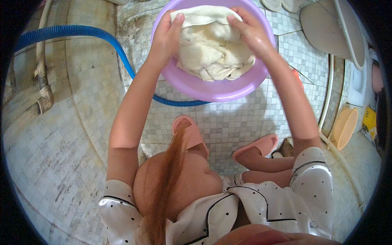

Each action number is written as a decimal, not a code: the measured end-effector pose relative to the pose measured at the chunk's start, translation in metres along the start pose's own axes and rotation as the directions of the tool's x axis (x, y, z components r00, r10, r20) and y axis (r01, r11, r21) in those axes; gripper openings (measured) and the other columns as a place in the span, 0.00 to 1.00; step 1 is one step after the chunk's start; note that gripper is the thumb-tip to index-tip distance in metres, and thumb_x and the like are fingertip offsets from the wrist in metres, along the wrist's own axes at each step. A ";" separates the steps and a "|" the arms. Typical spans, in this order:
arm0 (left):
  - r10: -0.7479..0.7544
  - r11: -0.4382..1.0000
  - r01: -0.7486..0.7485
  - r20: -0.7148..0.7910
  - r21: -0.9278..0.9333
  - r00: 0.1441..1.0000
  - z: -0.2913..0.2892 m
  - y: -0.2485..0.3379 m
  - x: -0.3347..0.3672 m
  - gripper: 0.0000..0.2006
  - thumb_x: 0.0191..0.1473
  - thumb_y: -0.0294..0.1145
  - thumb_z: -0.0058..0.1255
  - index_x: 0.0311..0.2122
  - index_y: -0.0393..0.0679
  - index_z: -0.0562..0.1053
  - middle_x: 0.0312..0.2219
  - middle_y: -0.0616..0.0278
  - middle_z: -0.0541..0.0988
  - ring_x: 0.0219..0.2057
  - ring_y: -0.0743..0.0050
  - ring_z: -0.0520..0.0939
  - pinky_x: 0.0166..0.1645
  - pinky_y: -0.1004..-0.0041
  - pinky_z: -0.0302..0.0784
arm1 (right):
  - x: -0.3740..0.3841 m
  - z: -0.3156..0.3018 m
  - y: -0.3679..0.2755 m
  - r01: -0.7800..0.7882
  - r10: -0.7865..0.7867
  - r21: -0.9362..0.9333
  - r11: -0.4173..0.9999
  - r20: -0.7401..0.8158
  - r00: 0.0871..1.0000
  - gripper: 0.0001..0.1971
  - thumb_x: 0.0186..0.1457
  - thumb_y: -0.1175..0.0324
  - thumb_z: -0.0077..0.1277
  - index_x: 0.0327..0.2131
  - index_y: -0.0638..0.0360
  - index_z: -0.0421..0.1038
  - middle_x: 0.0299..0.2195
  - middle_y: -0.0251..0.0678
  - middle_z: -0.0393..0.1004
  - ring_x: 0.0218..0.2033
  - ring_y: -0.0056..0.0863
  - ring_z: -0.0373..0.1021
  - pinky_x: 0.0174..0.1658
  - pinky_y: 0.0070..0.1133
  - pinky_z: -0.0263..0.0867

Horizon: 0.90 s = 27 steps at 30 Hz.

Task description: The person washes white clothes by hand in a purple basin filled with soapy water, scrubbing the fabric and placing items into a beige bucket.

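Note:
A wet cream garment (216, 53) lies bunched in a round purple basin (220, 93) on the tiled floor. Its ribbed knit band is stretched between my two hands at the far side of the basin. My left hand (166, 36) pinches the band's left end, thumb on top. At the right end, my right hand (254, 36) grips the same band with the thumb over its edge. Both sets of fingers are closed, partly hidden behind the cloth. The rest of the garment sags in folds below the band, and I cannot make out its full shape.
A blue corrugated hose (85, 31) curves from the left wall and passes under the basin's near side. My feet in pink slippers (261, 145) are close by. A large pale tub (326, 34) and an orange basin (346, 128) stand at the right, beside a white pipe (330, 92).

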<state>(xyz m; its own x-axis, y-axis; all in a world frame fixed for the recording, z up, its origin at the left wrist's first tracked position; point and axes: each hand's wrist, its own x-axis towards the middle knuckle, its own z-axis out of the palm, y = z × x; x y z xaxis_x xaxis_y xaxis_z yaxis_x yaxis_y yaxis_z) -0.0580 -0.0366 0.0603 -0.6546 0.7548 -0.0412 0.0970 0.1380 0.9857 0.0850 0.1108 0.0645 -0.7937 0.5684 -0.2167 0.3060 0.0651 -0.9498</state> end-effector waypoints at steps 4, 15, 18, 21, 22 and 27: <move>-0.318 0.546 0.335 0.179 -0.768 0.931 0.006 -0.034 0.003 0.15 0.55 0.41 0.41 0.38 0.39 0.69 0.30 0.63 0.71 0.33 0.74 0.73 0.36 0.76 0.70 | -0.043 0.084 -0.023 0.458 -0.427 0.058 0.887 -0.273 0.862 0.13 0.50 0.64 0.46 0.36 0.65 0.67 0.30 0.42 0.70 0.34 0.24 0.65 0.39 0.19 0.61; -0.757 0.578 0.645 -0.033 -0.499 0.653 0.021 0.023 0.005 0.20 0.51 0.46 0.41 0.40 0.39 0.69 0.33 0.55 0.73 0.33 0.62 0.75 0.39 0.66 0.71 | -0.025 0.107 -0.032 0.329 -0.326 -0.072 0.941 -0.441 0.836 0.16 0.48 0.61 0.47 0.22 0.68 0.68 0.17 0.46 0.69 0.20 0.32 0.67 0.27 0.27 0.62; -0.689 0.592 0.475 -0.102 -0.651 0.718 0.048 0.024 -0.005 0.17 0.53 0.45 0.39 0.38 0.41 0.69 0.31 0.57 0.73 0.32 0.68 0.74 0.36 0.67 0.70 | -0.001 0.082 -0.032 0.174 -0.151 0.014 0.985 -0.431 0.890 0.17 0.47 0.61 0.45 0.19 0.68 0.69 0.15 0.49 0.69 0.19 0.37 0.69 0.25 0.30 0.62; -0.556 0.731 0.436 -0.086 -0.525 0.827 0.038 0.020 -0.004 0.22 0.52 0.47 0.38 0.44 0.39 0.66 0.38 0.54 0.72 0.39 0.63 0.74 0.42 0.65 0.71 | -0.004 0.099 -0.029 0.239 -0.261 -0.105 0.965 -0.415 0.871 0.17 0.48 0.60 0.47 0.17 0.67 0.65 0.16 0.50 0.67 0.16 0.41 0.62 0.22 0.30 0.57; -0.737 0.597 0.631 -0.028 -0.495 0.675 0.027 0.034 0.002 0.21 0.53 0.46 0.37 0.45 0.39 0.65 0.39 0.55 0.72 0.40 0.63 0.74 0.44 0.65 0.70 | -0.006 0.104 -0.019 0.236 -0.260 -0.108 0.966 -0.416 0.871 0.17 0.48 0.60 0.47 0.17 0.67 0.65 0.16 0.50 0.67 0.16 0.41 0.62 0.22 0.30 0.57; -0.700 0.518 0.519 0.012 -0.680 0.714 0.059 0.023 -0.027 0.18 0.53 0.44 0.37 0.42 0.41 0.67 0.40 0.57 0.70 0.42 0.69 0.71 0.46 0.68 0.67 | 0.021 0.083 -0.021 0.261 -0.279 -0.100 0.960 -0.357 0.891 0.13 0.44 0.64 0.48 0.17 0.67 0.67 0.14 0.49 0.67 0.17 0.38 0.65 0.22 0.29 0.60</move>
<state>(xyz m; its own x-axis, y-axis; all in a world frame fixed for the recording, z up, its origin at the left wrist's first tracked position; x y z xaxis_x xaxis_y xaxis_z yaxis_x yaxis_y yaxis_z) 0.0058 -0.0156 0.0745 -0.5261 0.4499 -0.7217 -0.7995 0.0276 0.6001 0.0182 0.0531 0.0609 -0.6048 0.7817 0.1525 0.1396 0.2925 -0.9460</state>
